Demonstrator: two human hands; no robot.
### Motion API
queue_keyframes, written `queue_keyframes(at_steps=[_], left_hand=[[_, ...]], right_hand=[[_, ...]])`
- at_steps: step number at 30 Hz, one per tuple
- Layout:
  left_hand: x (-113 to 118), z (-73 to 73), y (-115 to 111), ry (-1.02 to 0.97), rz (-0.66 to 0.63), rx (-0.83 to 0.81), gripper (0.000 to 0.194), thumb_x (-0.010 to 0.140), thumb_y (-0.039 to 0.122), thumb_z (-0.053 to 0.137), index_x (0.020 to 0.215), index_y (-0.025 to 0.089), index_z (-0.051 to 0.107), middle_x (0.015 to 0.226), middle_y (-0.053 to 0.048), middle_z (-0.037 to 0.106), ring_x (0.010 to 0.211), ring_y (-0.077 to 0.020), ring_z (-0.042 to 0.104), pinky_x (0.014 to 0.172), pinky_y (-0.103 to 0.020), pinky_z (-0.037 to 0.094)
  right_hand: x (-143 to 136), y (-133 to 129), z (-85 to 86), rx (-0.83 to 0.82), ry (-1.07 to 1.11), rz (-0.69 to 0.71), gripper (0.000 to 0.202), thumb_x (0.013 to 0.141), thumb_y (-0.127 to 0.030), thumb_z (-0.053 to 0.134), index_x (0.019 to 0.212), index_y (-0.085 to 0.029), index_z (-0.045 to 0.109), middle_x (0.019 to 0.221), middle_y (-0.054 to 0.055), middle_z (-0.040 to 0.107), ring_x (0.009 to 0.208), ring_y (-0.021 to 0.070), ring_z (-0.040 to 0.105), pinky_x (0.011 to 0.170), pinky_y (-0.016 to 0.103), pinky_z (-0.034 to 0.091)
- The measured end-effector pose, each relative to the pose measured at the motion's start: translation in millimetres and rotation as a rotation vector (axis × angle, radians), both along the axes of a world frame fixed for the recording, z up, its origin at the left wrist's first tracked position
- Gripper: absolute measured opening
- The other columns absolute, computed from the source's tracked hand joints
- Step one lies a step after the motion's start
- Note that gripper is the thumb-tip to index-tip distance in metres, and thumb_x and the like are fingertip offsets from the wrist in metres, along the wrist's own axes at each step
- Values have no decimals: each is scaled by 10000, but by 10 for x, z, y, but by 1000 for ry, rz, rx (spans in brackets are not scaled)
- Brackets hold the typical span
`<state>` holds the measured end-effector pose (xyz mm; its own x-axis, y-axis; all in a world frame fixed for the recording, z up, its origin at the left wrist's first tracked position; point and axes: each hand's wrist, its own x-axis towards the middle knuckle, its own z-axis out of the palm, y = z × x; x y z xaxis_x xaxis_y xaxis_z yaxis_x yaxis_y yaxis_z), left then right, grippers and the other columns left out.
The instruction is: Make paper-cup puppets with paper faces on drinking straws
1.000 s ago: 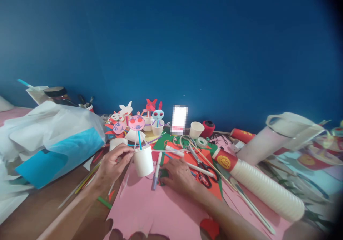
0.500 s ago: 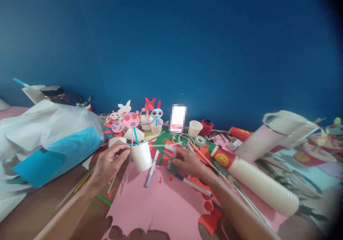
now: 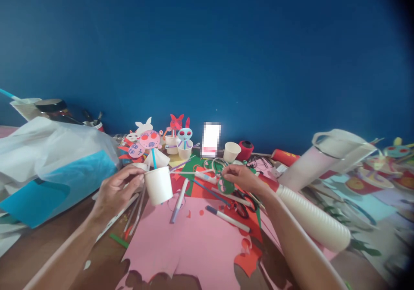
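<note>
My left hand (image 3: 121, 188) pinches the left rim of a white paper cup (image 3: 158, 186), which tilts above the pink paper. From the cup rises a blue straw (image 3: 154, 158) topped by a pink paper face (image 3: 150, 140) with red eyes. A thin white strip sticks out of the cup's right side. Farther right, my right hand (image 3: 244, 178) has its fingertips closed on a green paper cutout (image 3: 225, 187) with small drawn marks. Just below that hand lie black-and-red scissors (image 3: 242, 206), partly covered. A capped marker (image 3: 228, 219) and another marker (image 3: 179, 201) rest on the pink paper (image 3: 174, 242).
Finished paper-cup figures (image 3: 185, 141) stand at the back. A stack of paper cups (image 3: 313, 216) lies at the right, beside a white jug (image 3: 310, 160). A plastic bag (image 3: 58, 152) with blue paper fills the left. A lit, blurred screen (image 3: 211, 139) faces me.
My right hand has moved right and up with the green cutout, uncovering the scissors. The left hand and cup have shifted a little left in the picture; the view has shifted too.
</note>
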<state>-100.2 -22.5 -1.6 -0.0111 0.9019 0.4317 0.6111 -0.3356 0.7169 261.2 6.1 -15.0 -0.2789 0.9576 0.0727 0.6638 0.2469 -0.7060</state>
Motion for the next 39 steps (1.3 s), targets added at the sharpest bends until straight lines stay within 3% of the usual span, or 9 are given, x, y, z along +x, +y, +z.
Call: queue_keyframes(at_steps=[5, 8, 16, 21, 28, 31, 39], left_hand=[[-110, 32, 18, -80, 67, -17, 179, 724, 299, 585, 857, 183, 614, 923, 9, 637, 807, -162, 582, 722, -222, 470], [-100, 12, 23, -69, 47, -8, 170, 723, 296, 583, 842, 180, 619, 917, 8, 642, 790, -163, 585, 704, -222, 477], [11, 28, 1, 40, -8, 3, 153, 732, 298, 564, 824, 187, 616, 892, 2, 640, 811, -159, 589, 704, -206, 478], [10, -33, 26, -8, -20, -28, 182, 718, 307, 580, 846, 183, 618, 939, -30, 641, 875, -190, 589, 755, -244, 480], [26, -45, 18, 58, -69, -27, 196, 727, 315, 569, 868, 189, 622, 912, -1, 647, 854, -182, 589, 741, -233, 488], [26, -41, 11, 74, -71, 17, 189, 722, 311, 568, 861, 197, 627, 904, 3, 649, 880, -178, 587, 788, -240, 469], [45, -78, 28, 19, -129, 56, 171, 728, 306, 560, 841, 194, 623, 928, -14, 625, 889, -155, 576, 785, -214, 451]], right_hand=[[-61, -41, 32, 50, -93, -43, 185, 763, -269, 491, 805, -208, 660, 708, -8, 647, 636, 140, 560, 572, 235, 386], [-69, -40, 38, 97, -141, -95, 196, 769, -253, 474, 812, -208, 660, 732, 7, 652, 660, 152, 561, 589, 247, 382], [-176, -122, 98, 159, -214, -61, 181, 763, -210, 485, 752, -228, 664, 765, -13, 664, 680, 141, 569, 601, 227, 366], [-6, -83, 289, 194, -274, -133, 188, 781, -235, 462, 773, -212, 648, 739, 0, 656, 654, 146, 562, 559, 225, 336], [83, 33, 634, 193, -348, -90, 175, 758, -212, 482, 764, -210, 657, 751, -9, 656, 658, 135, 559, 564, 214, 322], [66, -86, 586, 162, -365, -75, 176, 752, -201, 485, 761, -212, 660, 759, -10, 662, 677, 136, 566, 582, 212, 331], [186, -770, 200, 81, -394, -159, 167, 756, -214, 480, 746, -212, 647, 746, -5, 653, 669, 136, 569, 582, 208, 360]])
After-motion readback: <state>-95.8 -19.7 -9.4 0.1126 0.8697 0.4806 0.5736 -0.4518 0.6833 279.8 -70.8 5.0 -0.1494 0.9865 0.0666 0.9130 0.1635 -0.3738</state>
